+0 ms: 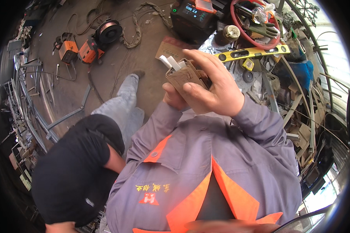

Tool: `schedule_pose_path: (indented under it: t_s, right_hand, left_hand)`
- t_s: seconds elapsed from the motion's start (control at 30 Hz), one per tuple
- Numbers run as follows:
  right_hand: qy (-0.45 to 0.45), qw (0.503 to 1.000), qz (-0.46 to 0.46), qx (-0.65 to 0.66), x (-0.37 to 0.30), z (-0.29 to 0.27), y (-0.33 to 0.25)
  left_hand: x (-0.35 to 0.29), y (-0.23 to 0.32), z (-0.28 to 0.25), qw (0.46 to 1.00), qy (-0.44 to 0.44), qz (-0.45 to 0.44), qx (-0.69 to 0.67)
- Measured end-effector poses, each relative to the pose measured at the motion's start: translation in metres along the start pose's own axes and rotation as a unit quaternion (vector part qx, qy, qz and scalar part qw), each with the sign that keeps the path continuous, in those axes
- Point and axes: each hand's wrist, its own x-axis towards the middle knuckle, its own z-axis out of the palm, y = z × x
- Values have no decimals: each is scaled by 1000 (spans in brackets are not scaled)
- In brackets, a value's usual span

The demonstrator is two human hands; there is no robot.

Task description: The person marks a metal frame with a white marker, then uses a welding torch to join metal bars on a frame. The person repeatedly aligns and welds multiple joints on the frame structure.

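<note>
In front of my chest I hold a small brown cardboard box [185,80], tilted, with several white sticks [173,63] poking out of its open far end. My left hand [174,97] grips it from below and the left; most of those fingers are hidden behind the box. My right hand [219,83] is bent round its right side, thumb against the near face and fingers over the far side. What the sticks are for I cannot make out; they are pale and blunt-ended.
A yellow spirit level [256,52], a tape measure [247,64], a can [231,33] and a red-rimmed basin [275,42] holding gloves lie beyond my right hand. A dark machine [191,20] stands ahead. An orange wire feeder [91,50] sits far left. Another person [76,167] bends close at my left.
</note>
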Motion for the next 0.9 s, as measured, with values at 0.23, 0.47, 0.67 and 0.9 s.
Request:
schedule_pose_path:
  t_s: [0.23, 0.47, 0.67, 0.9]
  right_hand:
    - [-85, 995, 16, -54, 9, -14, 13]
    - [-91, 995, 18, -30, 4, -30, 23]
    - [-42, 998, 19, -32, -6, -38, 30]
    - [64, 978, 172, 97, -44, -32, 33]
  left_hand:
    - [12, -18, -2, 989, -110, -60, -81]
    - [11, -16, 23, 994, -24, -111, -5]
    - [21, -24, 37, 996, 11, -89, -28]
    - [40, -33, 14, 993, -78, -36, -83]
